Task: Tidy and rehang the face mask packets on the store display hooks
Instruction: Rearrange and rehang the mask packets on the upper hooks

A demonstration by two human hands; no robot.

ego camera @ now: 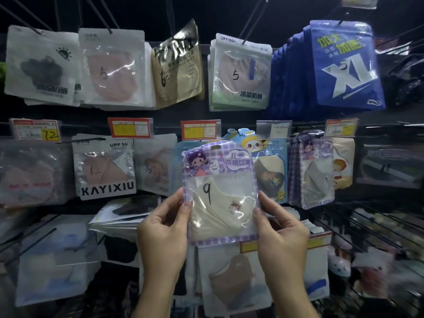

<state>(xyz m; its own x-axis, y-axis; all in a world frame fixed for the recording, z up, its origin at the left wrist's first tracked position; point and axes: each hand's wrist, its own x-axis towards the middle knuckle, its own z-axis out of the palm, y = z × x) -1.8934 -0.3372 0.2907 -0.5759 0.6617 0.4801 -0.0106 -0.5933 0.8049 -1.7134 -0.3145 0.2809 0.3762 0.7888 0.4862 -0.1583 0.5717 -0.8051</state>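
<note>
I hold a purple checked children's mask packet upright in front of the middle row of the display. It has a cartoon girl at the top, a cream mask inside and a handwritten 9. My left hand grips its lower left edge and my right hand grips its lower right edge. Behind it hangs a blue cartoon packet. A stack of matching purple packets hangs on a hook just to the right.
Top-row hooks carry white packets, pink-mask packets, a gold packet and blue XL packets. A KAYIXIU packet hangs at middle left under red-yellow price tags. Bare black hooks stick out at lower right.
</note>
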